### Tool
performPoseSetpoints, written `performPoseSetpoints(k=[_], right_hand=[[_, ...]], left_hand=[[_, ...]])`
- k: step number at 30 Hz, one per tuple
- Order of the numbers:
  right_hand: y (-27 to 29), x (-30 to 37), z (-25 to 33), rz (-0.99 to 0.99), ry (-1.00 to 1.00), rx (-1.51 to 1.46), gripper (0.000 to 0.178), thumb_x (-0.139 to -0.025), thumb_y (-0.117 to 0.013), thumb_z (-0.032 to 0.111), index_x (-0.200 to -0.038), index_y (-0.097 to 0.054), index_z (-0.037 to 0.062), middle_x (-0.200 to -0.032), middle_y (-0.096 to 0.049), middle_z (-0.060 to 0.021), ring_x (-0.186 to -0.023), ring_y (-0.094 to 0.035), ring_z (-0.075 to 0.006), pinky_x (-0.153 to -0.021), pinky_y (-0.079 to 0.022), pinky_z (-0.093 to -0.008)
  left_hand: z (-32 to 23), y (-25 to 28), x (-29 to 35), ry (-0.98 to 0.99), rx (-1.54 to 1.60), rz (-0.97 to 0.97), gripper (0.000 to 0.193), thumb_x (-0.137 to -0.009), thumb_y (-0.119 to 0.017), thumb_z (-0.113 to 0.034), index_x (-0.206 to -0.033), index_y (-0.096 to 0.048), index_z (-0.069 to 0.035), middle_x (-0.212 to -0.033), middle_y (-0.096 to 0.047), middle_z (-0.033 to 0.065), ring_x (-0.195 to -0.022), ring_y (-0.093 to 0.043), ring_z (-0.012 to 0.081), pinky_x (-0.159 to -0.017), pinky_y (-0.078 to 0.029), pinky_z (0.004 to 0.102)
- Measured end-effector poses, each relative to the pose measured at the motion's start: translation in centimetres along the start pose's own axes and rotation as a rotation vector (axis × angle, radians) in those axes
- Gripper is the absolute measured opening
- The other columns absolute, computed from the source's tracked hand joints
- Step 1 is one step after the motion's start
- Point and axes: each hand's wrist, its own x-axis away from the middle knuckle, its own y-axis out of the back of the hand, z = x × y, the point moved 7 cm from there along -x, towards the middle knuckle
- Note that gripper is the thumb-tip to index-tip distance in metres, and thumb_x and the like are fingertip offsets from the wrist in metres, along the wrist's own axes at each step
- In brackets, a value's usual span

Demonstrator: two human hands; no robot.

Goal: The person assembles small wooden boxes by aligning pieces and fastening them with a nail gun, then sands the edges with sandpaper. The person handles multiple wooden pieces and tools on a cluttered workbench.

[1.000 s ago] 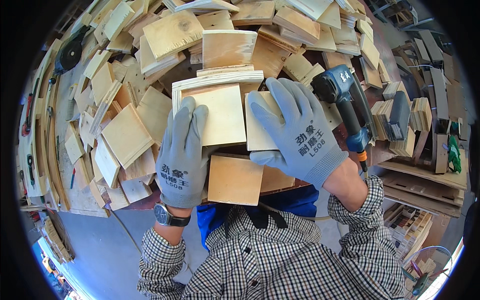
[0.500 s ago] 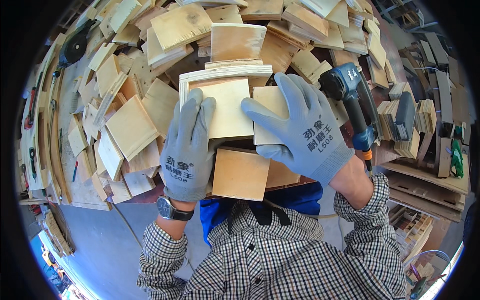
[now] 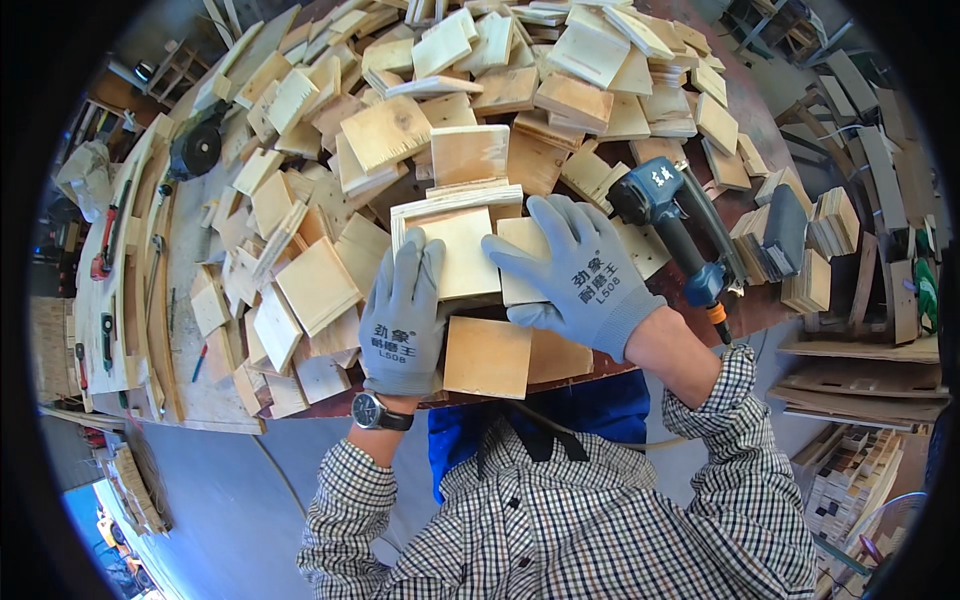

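Observation:
In grey work gloves, both my hands hold pale plywood pieces at the table's near edge. My left hand [image 3: 404, 318] closes on the left side of a squarish plywood board [image 3: 463, 258], fingers lying along its edge. My right hand [image 3: 580, 270] grips a second small plywood board [image 3: 521, 243] just right of the first, thumb across its face and fingers at its far edge. Narrow plywood strips [image 3: 455, 207] stand along the far side of these boards. Below them, an orange-brown plywood block [image 3: 487, 357] lies at the near edge. The undersides of the held boards are hidden.
Loose plywood pieces [image 3: 385, 135] heap across the table beyond my hands. A blue-and-black nail gun [image 3: 672, 220] lies to the right, beside stacked boards [image 3: 833, 222]. At left are a black tape reel [image 3: 196, 150] and several hand tools along the wooden edge.
The view has tilted up and shifted, so more of the far pile shows. Both hands keep their hold on the boards, with hardly any change in their grip.

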Motion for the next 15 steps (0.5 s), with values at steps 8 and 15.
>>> performPoseSetpoints(k=[8, 15], right_hand=[[0.1, 0.0, 0.2, -0.050, 0.017, 0.033, 0.073, -0.090, -0.071, 0.063, -0.154, -0.056, 0.0310, -0.146, -0.048, -0.0241, -0.132, -0.048, -0.0430, -0.113, -0.039, -0.0561], [5.4, 2.8, -1.2, -0.141, -0.154, -0.023, 0.091, -0.084, -0.079, 0.059, -0.156, -0.048, 0.0118, -0.137, -0.052, -0.0187, -0.126, -0.051, -0.0389, -0.108, -0.040, -0.0533]], left_hand=[[0.2, 0.3, -0.2, -0.007, 0.025, -0.020, 0.079, -0.081, -0.078, -0.013, -0.155, -0.052, -0.006, -0.159, -0.050, 0.0143, -0.142, -0.053, 0.0349, -0.115, -0.048, 0.0429], [0.4, 0.5, 0.2, -0.017, 0.088, -0.069, 0.081, -0.078, -0.076, -0.009, -0.155, -0.052, -0.010, -0.157, -0.052, 0.0146, -0.141, -0.054, 0.0356, -0.115, -0.048, 0.0428]])
